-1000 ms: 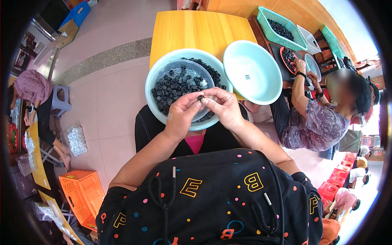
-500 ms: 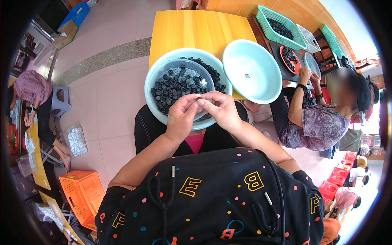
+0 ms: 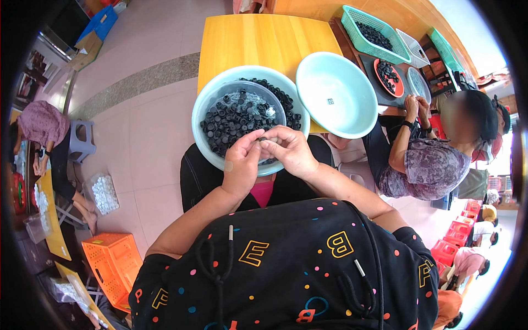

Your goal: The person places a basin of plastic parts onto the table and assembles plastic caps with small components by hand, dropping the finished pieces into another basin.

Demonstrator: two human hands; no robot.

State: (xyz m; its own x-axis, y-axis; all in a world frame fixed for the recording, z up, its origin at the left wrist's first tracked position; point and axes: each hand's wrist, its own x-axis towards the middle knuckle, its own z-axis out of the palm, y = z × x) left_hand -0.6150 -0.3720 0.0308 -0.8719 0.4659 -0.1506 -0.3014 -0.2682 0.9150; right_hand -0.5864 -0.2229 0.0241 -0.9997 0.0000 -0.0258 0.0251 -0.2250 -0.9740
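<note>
Above the near rim of a pale turquoise basin (image 3: 196, 113), my left hand (image 3: 241, 164) and my right hand (image 3: 296, 155) meet at their fingertips. Thumbs and forefingers of both pinch a small black cap (image 3: 262, 138), mostly covered by the fingers. Inside the basin sits a see-through bowl (image 3: 283, 110) heaped with black caps (image 3: 234, 118), some clear plastic film among them. More black caps (image 3: 290, 104) lie in the basin around the bowl's right side. A second turquoise basin (image 3: 338, 88) is tilted against the first, with only a small dark mark on its bottom.
A yellow table (image 3: 264, 41) stands beyond the basins. On the right, a person (image 3: 423, 165) works beside a red plate (image 3: 379, 82) and a turquoise basket (image 3: 352, 30) of black parts. To the left are an orange crate (image 3: 113, 264), a grey stool (image 3: 82, 137) and another person (image 3: 47, 129).
My hands have shifted slightly, and the fingers have changed position a little around the black cap. Both still pinch it over the basin's near side.
</note>
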